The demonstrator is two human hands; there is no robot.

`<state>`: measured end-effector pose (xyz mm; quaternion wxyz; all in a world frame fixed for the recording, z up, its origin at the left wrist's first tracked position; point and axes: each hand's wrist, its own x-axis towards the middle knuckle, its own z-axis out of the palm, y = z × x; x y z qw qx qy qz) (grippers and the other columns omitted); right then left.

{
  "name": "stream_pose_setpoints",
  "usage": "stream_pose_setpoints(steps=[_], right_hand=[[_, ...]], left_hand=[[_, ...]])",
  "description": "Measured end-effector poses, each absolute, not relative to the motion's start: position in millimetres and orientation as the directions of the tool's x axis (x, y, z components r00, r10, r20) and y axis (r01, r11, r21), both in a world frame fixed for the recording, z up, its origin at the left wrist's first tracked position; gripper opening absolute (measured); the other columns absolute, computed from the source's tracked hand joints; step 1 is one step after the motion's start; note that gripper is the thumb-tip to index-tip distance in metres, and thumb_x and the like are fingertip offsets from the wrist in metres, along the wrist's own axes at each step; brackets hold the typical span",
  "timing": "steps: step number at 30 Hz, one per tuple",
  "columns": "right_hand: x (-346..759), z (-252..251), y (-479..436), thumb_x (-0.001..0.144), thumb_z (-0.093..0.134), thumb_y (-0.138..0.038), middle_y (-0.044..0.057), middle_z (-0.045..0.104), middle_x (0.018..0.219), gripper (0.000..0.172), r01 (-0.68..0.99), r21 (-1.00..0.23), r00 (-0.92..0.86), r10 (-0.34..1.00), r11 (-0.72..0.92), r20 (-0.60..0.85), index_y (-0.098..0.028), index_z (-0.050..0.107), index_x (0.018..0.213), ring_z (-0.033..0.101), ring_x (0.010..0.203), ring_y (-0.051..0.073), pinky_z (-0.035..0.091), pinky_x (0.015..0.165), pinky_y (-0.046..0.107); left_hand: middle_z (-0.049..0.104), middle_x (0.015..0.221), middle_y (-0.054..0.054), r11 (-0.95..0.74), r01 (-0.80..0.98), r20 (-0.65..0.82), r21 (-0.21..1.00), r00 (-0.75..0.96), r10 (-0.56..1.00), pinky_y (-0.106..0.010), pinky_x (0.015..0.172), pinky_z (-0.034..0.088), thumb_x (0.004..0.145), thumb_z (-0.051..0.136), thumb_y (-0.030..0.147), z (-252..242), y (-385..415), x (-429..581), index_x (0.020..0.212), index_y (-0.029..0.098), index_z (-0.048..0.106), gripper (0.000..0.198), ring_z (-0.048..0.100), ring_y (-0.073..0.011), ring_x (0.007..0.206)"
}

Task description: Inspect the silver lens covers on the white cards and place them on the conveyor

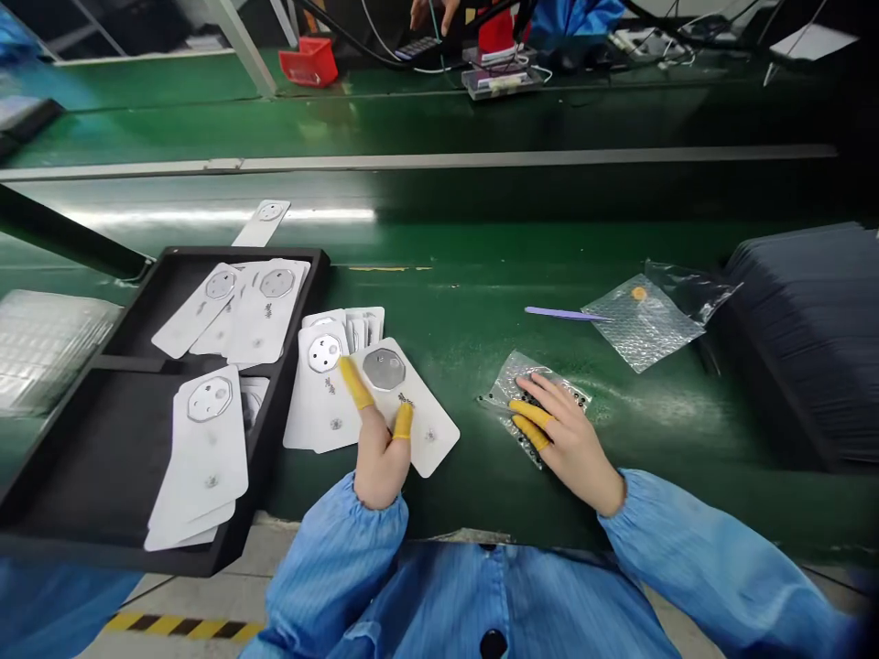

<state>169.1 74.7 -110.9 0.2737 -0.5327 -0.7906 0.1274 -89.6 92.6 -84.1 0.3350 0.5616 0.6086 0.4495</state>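
Observation:
My left hand (381, 448), with yellow finger cots on thumb and index finger, is closed at the left edge of a white panel (429, 416) with a grey octagon. Its thumb lies on the panel's face; the other fingers are hidden. Under and beside it is a pile of similar white panels (312, 403), the top one showing a round cutout with holes. My right hand (567, 439) rests over a clear plastic bag (512, 371) with small black parts. Its cotted thumb and index tips are close together, and anything between them is too small to make out. The other fingers stretch across the bag.
A black divided tray (82, 458) with white panels stands at the left. Purple tweezers (559, 313) point at a bubble-wrap pouch (645, 329) bearing an orange dot. Stacked dark sheets (810, 339) fill the right side. Across the bench, another person's hand (434, 14) shows.

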Motion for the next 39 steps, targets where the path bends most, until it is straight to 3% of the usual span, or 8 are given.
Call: stream_pose_setpoints(steps=[4,8,13,17,21,28,33,39], right_hand=[[169.3,-112.4,72.0,0.092,0.050,-0.021,0.006,0.061,0.129,0.029,0.702,-0.562,-0.262,0.892,0.438,0.369,-0.031,0.058,0.118,0.053,0.125,0.023,0.037,0.107,0.055],[181.4,-94.6,73.5,0.089,0.053,-0.017,0.006,0.057,0.134,0.036,0.657,-0.532,-0.367,0.842,0.535,0.394,-0.031,0.055,0.122,0.048,0.129,0.023,0.030,0.111,0.056],[190.7,-79.4,74.3,0.088,0.056,-0.020,0.008,0.053,0.136,0.038,0.640,-0.544,-0.431,0.840,0.542,0.330,-0.029,0.053,0.124,0.047,0.129,0.026,0.028,0.112,0.059],[174.7,-70.7,75.2,0.088,0.056,-0.017,0.006,0.064,0.111,0.029,0.548,-0.640,-0.359,0.843,0.538,0.402,-0.027,0.057,0.115,0.061,0.105,0.020,0.048,0.099,0.045],[157.9,-78.3,76.5,0.089,0.053,-0.014,0.007,0.064,0.102,0.023,0.502,-0.627,-0.399,0.802,0.596,0.444,-0.023,0.058,0.109,0.062,0.094,0.018,0.057,0.080,0.034],[150.9,-98.7,72.5,0.090,0.049,-0.012,0.011,0.061,0.103,0.023,0.497,-0.603,-0.394,0.781,0.624,0.485,-0.018,0.055,0.111,0.059,0.096,0.021,0.055,0.079,0.038],[142.4,-103.8,74.9,0.091,0.049,-0.018,0.006,0.061,0.095,0.010,0.413,-0.833,-0.203,0.929,0.368,0.310,-0.021,0.056,0.098,0.060,0.088,0.015,0.053,0.077,0.030],[150.5,-111.1,84.0,0.089,0.054,-0.020,0.008,0.057,0.101,0.007,0.481,-0.808,-0.095,0.937,0.339,0.336,-0.020,0.059,0.093,0.059,0.093,0.017,0.052,0.078,0.033]], left_hand=[[0.066,0.122,-0.013,0.206,0.233,-0.221,0.950,0.040,0.974,-0.042,0.102,0.044,0.082,0.061,0.036,-78.5,89.3,-70.8,0.119,0.013,0.064,0.044,0.058,-0.0305,0.118],[0.075,0.097,-0.013,0.302,0.143,-0.326,0.943,0.195,0.925,-0.041,0.090,0.053,0.075,0.070,0.042,-73.5,88.0,-43.0,0.093,0.012,0.075,0.036,0.069,-0.0296,0.095],[0.076,0.092,-0.012,0.317,0.117,-0.337,0.941,0.266,0.903,-0.042,0.089,0.053,0.073,0.073,0.035,-73.3,86.1,-30.0,0.084,0.013,0.077,0.025,0.070,-0.0290,0.091],[0.076,0.097,-0.011,0.267,0.138,-0.297,0.954,0.281,0.913,-0.041,0.089,0.054,0.077,0.069,0.030,-75.6,80.3,-27.3,0.090,0.014,0.076,0.022,0.070,-0.0281,0.093],[0.074,0.103,-0.008,0.111,0.221,-0.183,0.969,0.336,0.924,-0.037,0.087,0.054,0.083,0.061,0.024,-81.3,73.9,-25.0,0.102,0.017,0.073,0.023,0.070,-0.0255,0.093],[0.076,0.081,-0.010,-0.182,0.452,0.011,0.873,0.356,0.934,-0.029,0.064,0.056,0.081,0.057,0.018,-94.6,71.8,-28.7,0.095,0.013,0.074,0.022,0.072,-0.0237,0.072],[0.076,0.090,-0.010,-0.144,0.452,-0.036,0.880,0.366,0.930,-0.032,0.075,0.058,0.082,0.057,0.020,-97.1,74.9,-28.9,0.099,0.013,0.073,0.025,0.073,-0.0245,0.082],[0.071,0.111,-0.012,-0.023,0.391,-0.134,0.920,0.369,0.920,-0.039,0.092,0.054,0.080,0.063,0.023,-87.5,78.7,-55.7,0.121,0.013,0.061,0.042,0.068,-0.0280,0.102]])
